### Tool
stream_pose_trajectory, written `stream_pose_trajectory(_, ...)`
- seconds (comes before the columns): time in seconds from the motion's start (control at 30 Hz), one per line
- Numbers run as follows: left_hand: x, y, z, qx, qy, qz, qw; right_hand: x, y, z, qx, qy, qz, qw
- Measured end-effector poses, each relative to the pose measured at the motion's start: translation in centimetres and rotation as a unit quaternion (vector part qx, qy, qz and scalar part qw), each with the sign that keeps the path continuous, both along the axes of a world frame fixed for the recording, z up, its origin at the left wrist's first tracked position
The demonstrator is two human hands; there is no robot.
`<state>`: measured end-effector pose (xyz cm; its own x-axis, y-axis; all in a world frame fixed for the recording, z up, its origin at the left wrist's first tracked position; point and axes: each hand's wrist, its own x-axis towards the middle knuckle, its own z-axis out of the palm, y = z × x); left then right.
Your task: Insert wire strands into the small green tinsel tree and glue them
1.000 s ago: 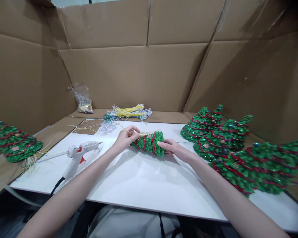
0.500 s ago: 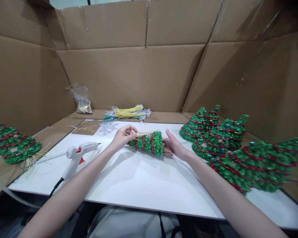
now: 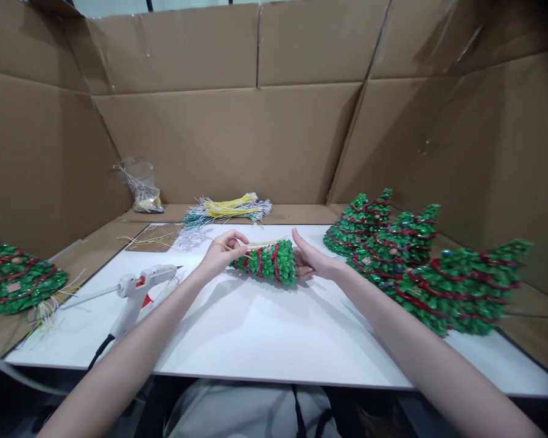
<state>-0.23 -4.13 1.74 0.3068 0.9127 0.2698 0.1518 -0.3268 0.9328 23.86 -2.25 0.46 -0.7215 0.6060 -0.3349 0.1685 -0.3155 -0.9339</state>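
Observation:
A small green Christmas tree with red garland lies on its side over the white board, its tip to the left. My left hand is at the tip, thumb and finger pinched on a thin yellow wire tie. Pale yellow strands run along the tree's upper side. At the wide base is my right hand, its fingers curled against the base and partly hidden by it, with the thumb raised away. A white glue gun stands left of my left forearm.
Several finished-looking green trees stand at the right, and another tree at the far left. Bundled yellow, white and green ties lie at the back beside a clear bag. Cardboard walls enclose the white board.
The view has shifted slightly, so the surroundings appear moved to the left. Both hands keep their places at the tree's two ends; the right thumb still stands apart.

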Motion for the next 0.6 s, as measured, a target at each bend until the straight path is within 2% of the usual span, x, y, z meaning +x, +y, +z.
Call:
stream_pose_trajectory(0.33,-0.4,0.3,-0.2,-0.010,0.004,-0.007,1.000,-0.1,1.4,0.7,-0.048,-0.043,0.099,0.993)
stream_pose_trajectory(0.6,-0.4,0.6,-0.6,-0.008,0.007,-0.013,1.000,0.2,2.0,0.1,-0.069,-0.021,0.110,0.991)
